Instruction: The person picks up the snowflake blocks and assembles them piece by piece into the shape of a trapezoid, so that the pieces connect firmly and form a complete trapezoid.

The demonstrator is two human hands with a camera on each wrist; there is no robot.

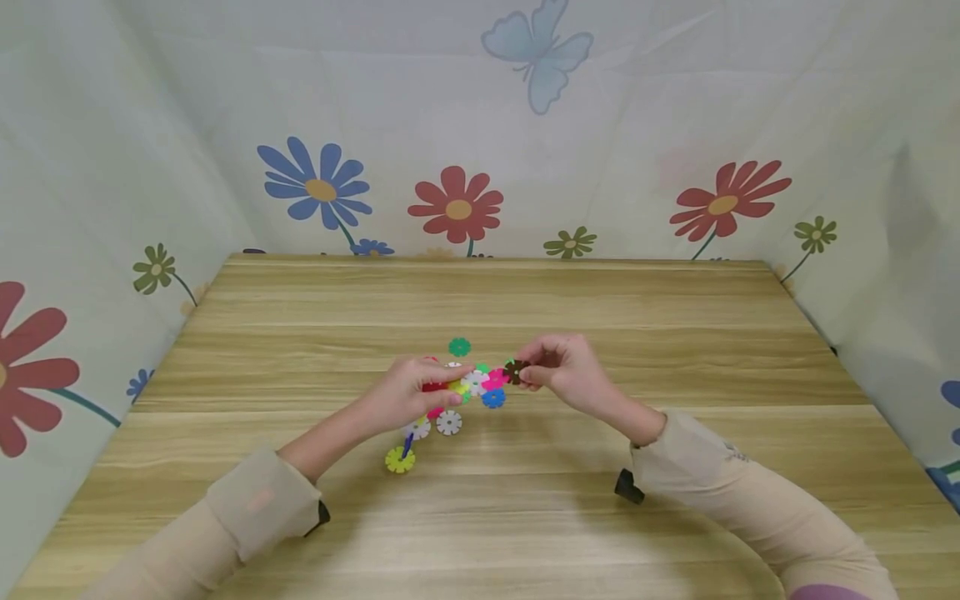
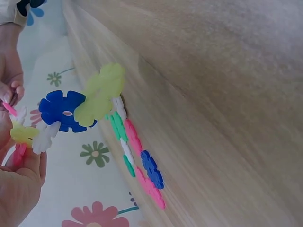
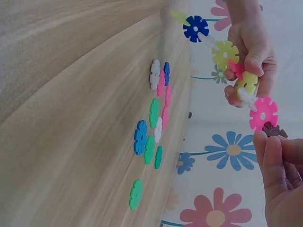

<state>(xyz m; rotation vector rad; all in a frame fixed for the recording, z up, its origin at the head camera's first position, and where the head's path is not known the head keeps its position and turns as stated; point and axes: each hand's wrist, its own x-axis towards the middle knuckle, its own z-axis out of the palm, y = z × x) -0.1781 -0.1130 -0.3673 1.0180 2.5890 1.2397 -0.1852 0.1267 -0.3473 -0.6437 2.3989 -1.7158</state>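
Note:
A chain of linked notched discs hangs between the hands above the table. My left hand [image 1: 393, 393] [image 3: 255, 47] grips its middle, around a small pink disc [image 3: 236, 69] and a yellow disc [image 3: 247, 83]. From there the chain runs down to a dark blue disc [image 2: 63, 111] and a yellow end disc [image 2: 102, 92]. On the other side come a white disc [image 1: 475, 383] and a bright pink disc [image 3: 264, 114]. My right hand [image 1: 573, 373] [image 3: 281, 177] pinches a brown disc [image 1: 515, 372] between thumb and fingers, touching the pink disc's edge.
Loose discs lie on the wooden table [image 1: 562, 533] under and beyond the hands: a blue one [image 3: 140, 137], a green one [image 1: 460, 347], a white one [image 1: 449, 422] and several others. A flowered cloth [image 1: 637, 167] stands behind the table and at its sides.

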